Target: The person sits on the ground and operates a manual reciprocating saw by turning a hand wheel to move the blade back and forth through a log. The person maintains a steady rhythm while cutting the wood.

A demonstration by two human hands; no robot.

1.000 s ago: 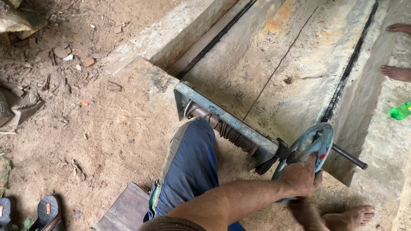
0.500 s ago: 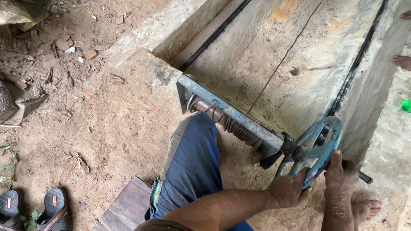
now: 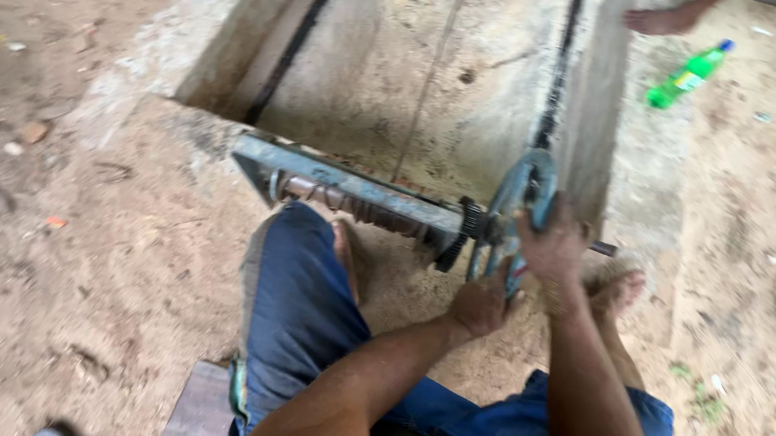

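A blue-grey metal hand wheel (image 3: 515,194) stands at the right end of a winch frame (image 3: 353,186) with a rusty coiled drum. My right hand (image 3: 551,246) grips the wheel's upper rim. My left hand (image 3: 482,301) holds its lower rim. I sit on a wooden board (image 3: 197,410), in blue shorts, with my bare feet either side of the wheel.
A long concrete trough (image 3: 440,71) with dark rails runs away from the winch. A green plastic bottle (image 3: 688,76) lies on the sandy ground at right, near another person's bare foot (image 3: 661,21). Loose dirt and small debris surround me.
My right hand has moved up to the top of the wheel and my left hand has shifted on the lower rim. The camera view has swung rightward; logs and sandals have left the frame.
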